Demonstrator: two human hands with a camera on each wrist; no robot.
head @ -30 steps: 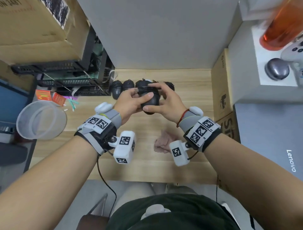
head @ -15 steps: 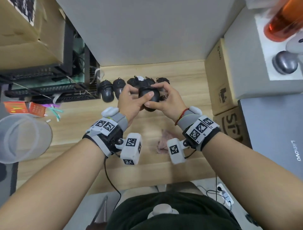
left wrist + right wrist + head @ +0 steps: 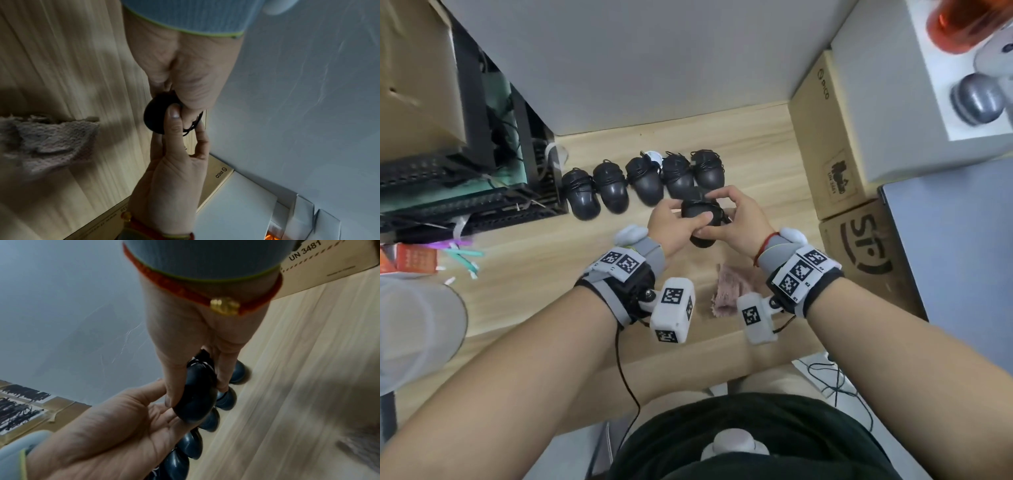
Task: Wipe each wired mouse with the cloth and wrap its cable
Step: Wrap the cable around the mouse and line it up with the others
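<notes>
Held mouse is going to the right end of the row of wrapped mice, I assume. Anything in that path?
Nothing visible. Both hands hold the mouse just in front of the row's rightmost wrapped mouse; the desk to that mouse's right is bare up to the cardboard box. The cloth lies behind, near the wrists.

A black mouse [image 3: 700,222] is held up above the table [image 3: 524,260], with its thin black cable [image 3: 192,125] wound around it. Five more black mice [image 3: 643,181] lie in a row on the table near the wall, each with its cable wrapped around it. A fuzzy pink cloth [image 3: 727,291] lies crumpled on the table, close to the person.
</notes>
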